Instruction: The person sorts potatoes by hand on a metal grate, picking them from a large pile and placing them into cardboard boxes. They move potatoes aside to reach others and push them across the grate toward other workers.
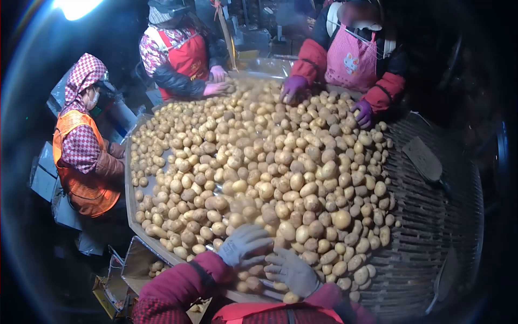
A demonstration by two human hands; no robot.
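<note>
A large heap of potatoes, loose and of mixed sizes, covers most of the sorting table. At its near edge, my left hand, in a pale grey glove, lies over the potatoes with its fingers stretched to the right. My right hand, gloved the same way, is just right of it and lower, fingers spread and pointing left. Several potatoes sit between and below my hands. Neither hand visibly grips a potato, though the undersides of the fingers are hidden.
Slatted decking extends on the right, with a flat scoop-like tool on it. Three co-workers surround the heap: one in an orange vest at left, two across. A box holding potatoes stands below the table's near-left edge.
</note>
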